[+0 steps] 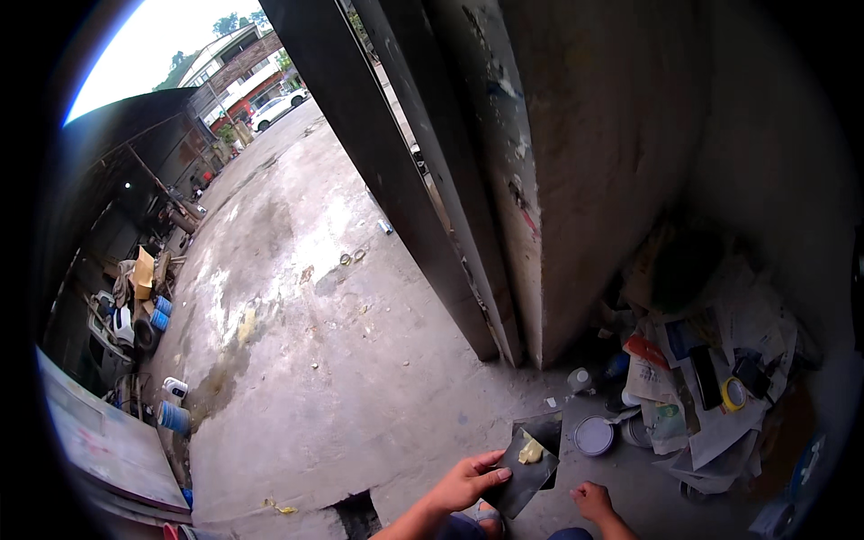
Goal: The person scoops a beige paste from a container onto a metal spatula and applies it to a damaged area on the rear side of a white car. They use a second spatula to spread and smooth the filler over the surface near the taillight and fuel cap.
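Your left hand grips a dark plate by its near left edge, thumb on top, with a yellow lump on the plate's far part. Your right hand is curled, apart from the plate; I cannot tell whether it holds anything. Ahead of it stands a tin, left of heaped papers bearing a tape roll.

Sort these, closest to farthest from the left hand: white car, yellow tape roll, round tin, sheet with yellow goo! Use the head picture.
From the left hand:
1. Sheet with yellow goo, held in it.
2. Round tin, ground to its right.
3. Yellow tape roll, farther right, among the papers.
4. White car, outside, upper left.
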Available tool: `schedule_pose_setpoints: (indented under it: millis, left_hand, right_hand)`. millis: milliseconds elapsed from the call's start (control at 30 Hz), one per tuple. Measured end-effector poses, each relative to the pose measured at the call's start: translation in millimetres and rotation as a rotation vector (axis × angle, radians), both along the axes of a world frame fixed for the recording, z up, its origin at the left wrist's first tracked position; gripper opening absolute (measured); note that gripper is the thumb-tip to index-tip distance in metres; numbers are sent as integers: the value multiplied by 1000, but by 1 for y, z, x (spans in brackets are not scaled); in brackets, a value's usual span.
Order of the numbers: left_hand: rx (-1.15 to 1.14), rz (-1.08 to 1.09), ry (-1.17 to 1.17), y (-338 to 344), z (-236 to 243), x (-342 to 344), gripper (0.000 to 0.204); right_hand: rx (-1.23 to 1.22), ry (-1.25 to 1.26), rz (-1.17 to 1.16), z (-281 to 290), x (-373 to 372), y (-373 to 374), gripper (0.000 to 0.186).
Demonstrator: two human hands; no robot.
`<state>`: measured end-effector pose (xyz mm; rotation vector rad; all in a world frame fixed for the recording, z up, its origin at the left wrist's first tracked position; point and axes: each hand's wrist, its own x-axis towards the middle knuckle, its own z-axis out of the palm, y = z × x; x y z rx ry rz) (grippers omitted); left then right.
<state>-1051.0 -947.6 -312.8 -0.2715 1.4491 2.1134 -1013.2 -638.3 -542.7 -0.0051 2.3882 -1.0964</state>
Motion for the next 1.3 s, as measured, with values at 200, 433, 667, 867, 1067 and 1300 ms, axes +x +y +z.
schedule_pose_setpoints:
  millis: [200, 433, 667, 867, 1067, 1300]
  left_hand:
    - [59, -115, -50, 27, 139, 10, 42]
    - [56, -281, 53, 88, 272, 33, 40]
    - [100, -482, 221, 136, 381, 44, 39]
    - [165, -716, 288, 159, 410, 37, 40]
    - [195, -960, 256, 241, 409, 38, 37]
    - [271, -1171, 182, 411, 405, 127, 34]
  right_hand:
    - [34, 39, 42, 146, 80, 6, 33]
    - [90, -59, -163, 313, 138, 44, 42]
    - [-92, 4, -413, 385, 176, 128, 17]
    - [-40, 199, -525, 467, 200, 120, 41]
    - [-24, 527, -831, 527, 231, 113, 17]
    - [-223, 673, -1166, 541, 343, 206, 20]
